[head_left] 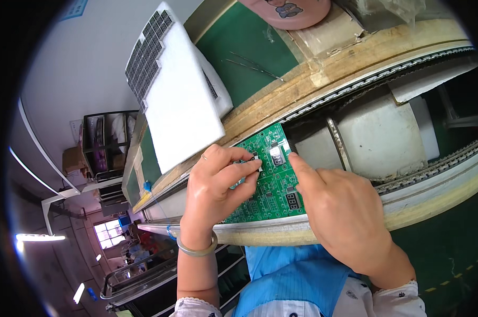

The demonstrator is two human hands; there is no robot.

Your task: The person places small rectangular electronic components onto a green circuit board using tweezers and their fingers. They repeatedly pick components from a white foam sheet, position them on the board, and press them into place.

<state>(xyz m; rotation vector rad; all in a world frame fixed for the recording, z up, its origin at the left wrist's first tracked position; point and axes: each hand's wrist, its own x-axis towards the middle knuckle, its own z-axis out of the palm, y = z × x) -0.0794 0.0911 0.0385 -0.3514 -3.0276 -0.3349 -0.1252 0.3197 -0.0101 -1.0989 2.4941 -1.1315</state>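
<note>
A green circuit board (270,182) lies across the rails in front of me. Two seven-segment displays, an upper one (277,155) and a lower one (292,200), sit on its right part. Over the board's upper left area, my left hand (218,177) pinches a small seven-segment display (254,157), mostly covered by the fingertips. My right hand (342,211) has its index finger stretched out, its tip at the board's right edge near the upper display. The other right fingers curl underneath and are partly hidden; nothing shows held there.
Behind the rails, a white foam block (181,105) with rows of dark displays (150,55) leans upright. Tweezers (254,67) lie on the green mat (244,37) beside a pink container (289,13). A chain conveyor (434,171) runs right; shelving (107,137) stands left.
</note>
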